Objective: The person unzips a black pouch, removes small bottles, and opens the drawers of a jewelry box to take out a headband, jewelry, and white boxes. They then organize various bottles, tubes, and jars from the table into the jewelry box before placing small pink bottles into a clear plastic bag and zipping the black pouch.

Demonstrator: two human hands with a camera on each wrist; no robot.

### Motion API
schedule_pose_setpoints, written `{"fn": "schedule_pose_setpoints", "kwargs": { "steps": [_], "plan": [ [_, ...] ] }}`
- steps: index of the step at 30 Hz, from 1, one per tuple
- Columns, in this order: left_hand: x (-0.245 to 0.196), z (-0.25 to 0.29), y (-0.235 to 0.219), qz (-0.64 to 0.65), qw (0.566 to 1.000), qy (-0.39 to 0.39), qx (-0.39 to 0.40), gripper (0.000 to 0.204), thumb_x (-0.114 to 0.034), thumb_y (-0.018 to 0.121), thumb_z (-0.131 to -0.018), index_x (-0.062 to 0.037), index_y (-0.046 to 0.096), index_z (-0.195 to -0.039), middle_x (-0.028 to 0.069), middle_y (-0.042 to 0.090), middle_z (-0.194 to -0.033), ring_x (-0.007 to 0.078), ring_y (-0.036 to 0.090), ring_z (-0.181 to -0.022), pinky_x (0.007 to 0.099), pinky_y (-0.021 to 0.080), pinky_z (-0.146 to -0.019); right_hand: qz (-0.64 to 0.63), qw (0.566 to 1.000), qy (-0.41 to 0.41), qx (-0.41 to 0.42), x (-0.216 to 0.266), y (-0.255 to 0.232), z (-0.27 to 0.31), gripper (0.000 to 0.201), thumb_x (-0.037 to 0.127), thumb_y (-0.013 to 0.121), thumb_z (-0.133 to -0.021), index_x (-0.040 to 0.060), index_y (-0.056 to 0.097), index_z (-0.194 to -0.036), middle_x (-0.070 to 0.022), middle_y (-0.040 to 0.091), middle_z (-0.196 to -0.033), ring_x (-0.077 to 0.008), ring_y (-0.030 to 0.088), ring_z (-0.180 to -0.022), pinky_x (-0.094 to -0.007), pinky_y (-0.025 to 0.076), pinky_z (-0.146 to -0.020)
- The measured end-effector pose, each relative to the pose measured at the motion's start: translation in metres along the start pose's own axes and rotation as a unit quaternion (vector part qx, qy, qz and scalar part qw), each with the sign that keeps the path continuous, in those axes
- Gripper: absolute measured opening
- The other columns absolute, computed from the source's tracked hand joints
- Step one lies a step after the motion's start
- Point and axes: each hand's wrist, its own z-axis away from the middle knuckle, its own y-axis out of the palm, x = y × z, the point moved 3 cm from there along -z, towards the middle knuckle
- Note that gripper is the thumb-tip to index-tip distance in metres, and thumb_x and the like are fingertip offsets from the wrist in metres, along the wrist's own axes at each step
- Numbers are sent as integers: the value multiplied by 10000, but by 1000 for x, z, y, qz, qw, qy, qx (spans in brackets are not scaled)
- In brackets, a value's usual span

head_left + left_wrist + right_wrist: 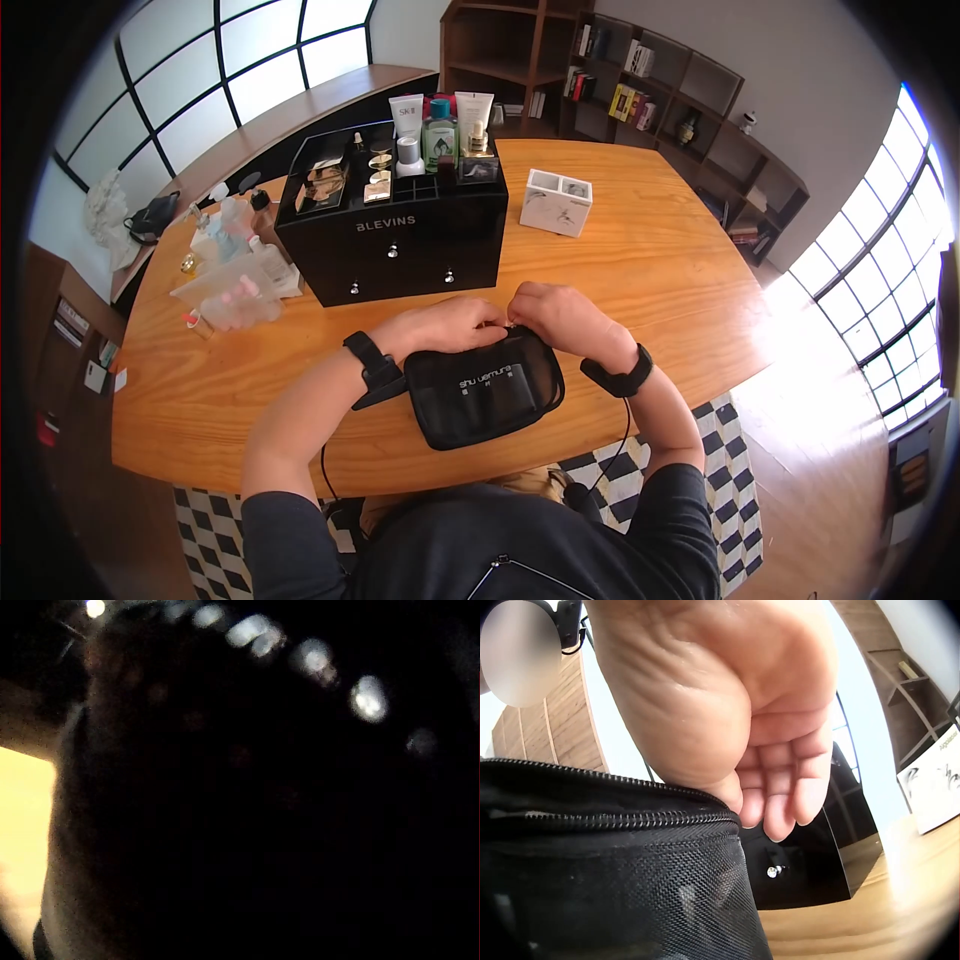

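Observation:
A black mesh zip pouch [485, 400] with white "shu uemura" lettering lies on the table in front of the person. My left hand [455, 325] grips its far top edge, fingers bent over the rim. Right beside it, my right hand [570, 318] pinches the same edge with curled fingers, the fingertips of both hands almost meeting. From the right wrist, the pouch's zipper [622, 820] shows its two toothed rows parted, with the thumb at the corner where they come together. The left wrist view is nearly all dark.
Beyond the hands stands a black cosmetics organizer [390, 240] with bottles and tubes on top. A white marbled holder [556, 203] sits to its right. At left are a clear plastic container [232, 290] with pink items and several bottles. Cables hang from both wrist straps.

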Motion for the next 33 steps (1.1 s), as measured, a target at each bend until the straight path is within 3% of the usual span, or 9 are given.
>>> {"fn": "schedule_pose_setpoints", "kwargs": {
  "steps": [3,9,10,14,18,25,29,33],
  "plan": [
    [-11,10,-1,9,1000,-23,2,294,-243,544,-904,19,602,-1024,172,625,-886,291,599,-822,368,462,-751,23,1000,-8,6,0,0,3,40,101,568,-835,64,582,-844,-93,572,-858,-304,591,-785,-382,477,-661],
    [6,21,12,-17,998,22,-55,246,-195,528,-898,17,627,-975,186,625,-876,316,595,-811,378,469,-752,54,998,-4,9,-3,-6,17,38,88,557,-825,64,572,-851,-91,559,-863,-294,588,-772,-381,475,-656],
    [7,22,11,-29,995,35,-90,208,-158,519,-884,17,630,-905,185,624,-844,320,592,-793,369,475,-728,46,999,1,5,-3,-8,20,26,79,556,-828,64,566,-847,-92,556,-856,-299,582,-771,-385,470,-653],
    [33,34,-1,-42,997,-42,-55,168,-135,537,-854,14,608,-821,148,625,-786,262,603,-729,334,479,-664,47,999,20,-14,-5,-11,33,17,68,558,-830,63,555,-846,-90,549,-849,-299,576,-769,-384,462,-641],
    [32,54,-19,-63,994,-41,-77,166,-132,552,-854,6,642,-877,138,643,-847,262,625,-784,343,492,-698,68,997,18,-28,-4,-11,37,44,93,534,-834,69,551,-865,-87,541,-851,-284,584,-746,-375,475,-630],
    [-46,6,-40,-110,992,55,-18,196,-119,542,-859,6,653,-962,169,641,-904,320,617,-830,368,494,-736,139,986,-16,-87,8,1,20,77,109,545,-792,79,542,-863,-76,512,-832,-231,597,-738,-345,479,-605],
    [-38,-26,-19,-150,987,14,47,212,-130,580,-824,13,643,-967,207,625,-874,357,609,-852,398,478,-738,137,985,-29,-101,8,0,24,89,129,546,-791,79,536,-865,-74,516,-836,-227,603,-744,-333,483,-596],
    [-31,-33,-9,-98,995,19,25,174,-94,558,-773,32,627,-871,201,623,-845,348,616,-831,388,481,-727,136,987,9,-80,2,6,38,110,122,559,-786,81,549,-887,-74,523,-847,-242,600,-748,-349,484,-616]
  ]
}}
